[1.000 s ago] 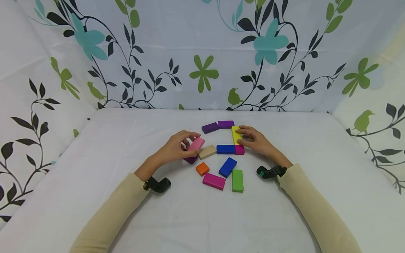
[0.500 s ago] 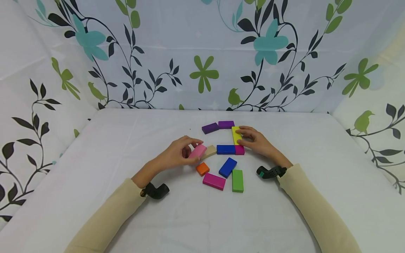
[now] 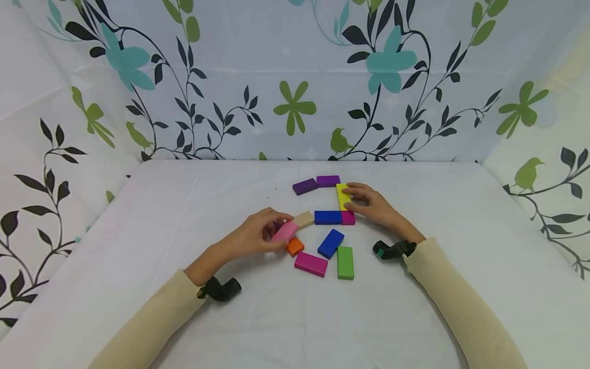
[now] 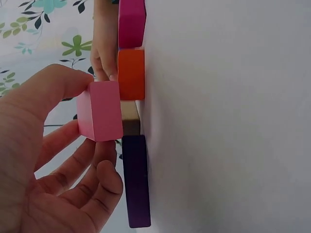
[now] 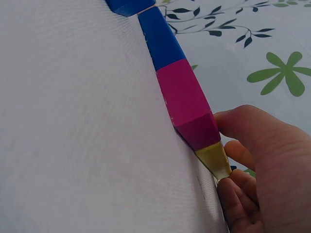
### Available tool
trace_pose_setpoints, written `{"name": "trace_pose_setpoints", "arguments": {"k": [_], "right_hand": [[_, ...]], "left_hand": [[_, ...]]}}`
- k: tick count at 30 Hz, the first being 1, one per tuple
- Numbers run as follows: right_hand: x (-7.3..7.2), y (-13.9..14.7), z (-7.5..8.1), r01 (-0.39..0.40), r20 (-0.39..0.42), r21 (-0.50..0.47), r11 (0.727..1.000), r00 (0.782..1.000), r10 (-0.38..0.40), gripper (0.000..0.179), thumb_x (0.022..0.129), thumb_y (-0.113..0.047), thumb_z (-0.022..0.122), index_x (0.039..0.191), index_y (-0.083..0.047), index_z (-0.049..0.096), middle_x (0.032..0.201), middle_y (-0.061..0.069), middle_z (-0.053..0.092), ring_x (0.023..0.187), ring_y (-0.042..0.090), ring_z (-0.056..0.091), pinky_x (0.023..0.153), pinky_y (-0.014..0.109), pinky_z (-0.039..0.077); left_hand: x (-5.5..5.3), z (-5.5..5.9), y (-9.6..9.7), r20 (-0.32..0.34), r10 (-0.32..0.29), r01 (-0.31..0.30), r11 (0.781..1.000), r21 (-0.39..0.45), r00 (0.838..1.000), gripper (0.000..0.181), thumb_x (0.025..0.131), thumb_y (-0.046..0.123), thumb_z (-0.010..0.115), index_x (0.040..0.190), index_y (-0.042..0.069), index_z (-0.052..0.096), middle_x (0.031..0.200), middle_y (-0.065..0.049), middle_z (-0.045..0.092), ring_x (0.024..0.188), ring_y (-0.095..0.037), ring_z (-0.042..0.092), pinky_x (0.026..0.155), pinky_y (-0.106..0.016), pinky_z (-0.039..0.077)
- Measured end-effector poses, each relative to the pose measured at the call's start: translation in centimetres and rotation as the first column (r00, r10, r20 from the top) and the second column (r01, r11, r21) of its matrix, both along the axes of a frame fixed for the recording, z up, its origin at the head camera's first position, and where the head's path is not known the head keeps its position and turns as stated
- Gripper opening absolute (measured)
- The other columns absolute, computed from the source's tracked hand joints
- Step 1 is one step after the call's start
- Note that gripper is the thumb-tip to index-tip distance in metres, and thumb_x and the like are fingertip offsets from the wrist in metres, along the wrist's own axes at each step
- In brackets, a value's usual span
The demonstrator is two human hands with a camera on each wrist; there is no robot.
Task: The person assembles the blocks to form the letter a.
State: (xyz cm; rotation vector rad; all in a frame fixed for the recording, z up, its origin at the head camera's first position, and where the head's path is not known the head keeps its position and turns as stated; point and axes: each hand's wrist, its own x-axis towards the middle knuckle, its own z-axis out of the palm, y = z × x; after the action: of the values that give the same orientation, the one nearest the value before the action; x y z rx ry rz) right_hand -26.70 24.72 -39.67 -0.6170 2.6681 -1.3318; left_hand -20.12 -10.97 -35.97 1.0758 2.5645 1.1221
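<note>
My left hand (image 3: 255, 234) pinches a pink block (image 4: 107, 110) between thumb and fingertips, tilted close over the left end of the row. In the left wrist view a dark purple block (image 4: 136, 182) lies beneath the fingers; the hand mostly hides it from the head camera. A tan block (image 3: 304, 220) and an orange block (image 3: 295, 247) are right beside the pink one. With thumb and fingertips, my right hand (image 3: 377, 209) holds a yellow block (image 3: 340, 197) at its right side. That block meets a short magenta block (image 5: 187, 94) at its near end.
A blue block (image 3: 328, 218) adjoins the short magenta one. Two purple blocks (image 3: 304, 186) lie at the back. Nearer the front are another blue block (image 3: 331, 243), a long magenta block (image 3: 311, 264) and a green block (image 3: 345, 263), on a white cloth (image 3: 295, 323).
My left hand has moved nearer to the body with the pink block, from beside the tan block to beside the orange one. The right hand stays at the yellow block.
</note>
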Motion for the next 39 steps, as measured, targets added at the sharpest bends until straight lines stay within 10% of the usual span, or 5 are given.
{"name": "trace_pose_setpoints", "arguments": {"k": [39], "right_hand": [[-0.1,0.0,0.1,0.008,0.002,0.011,1.000,1.000,-0.008,0.048,0.105,-0.011,0.064,0.148,0.006,0.054,0.165,0.028,0.035,0.143,0.050,0.046,0.122,0.061,0.034]], "left_hand": [[1.0,-0.9,-0.9,0.027,0.006,-0.005,1.000,-0.025,1.000,0.053,0.092,0.014,0.079,0.140,-0.003,0.061,0.120,-0.018,0.063,0.097,-0.022,0.061,0.081,-0.025,0.056]]}}
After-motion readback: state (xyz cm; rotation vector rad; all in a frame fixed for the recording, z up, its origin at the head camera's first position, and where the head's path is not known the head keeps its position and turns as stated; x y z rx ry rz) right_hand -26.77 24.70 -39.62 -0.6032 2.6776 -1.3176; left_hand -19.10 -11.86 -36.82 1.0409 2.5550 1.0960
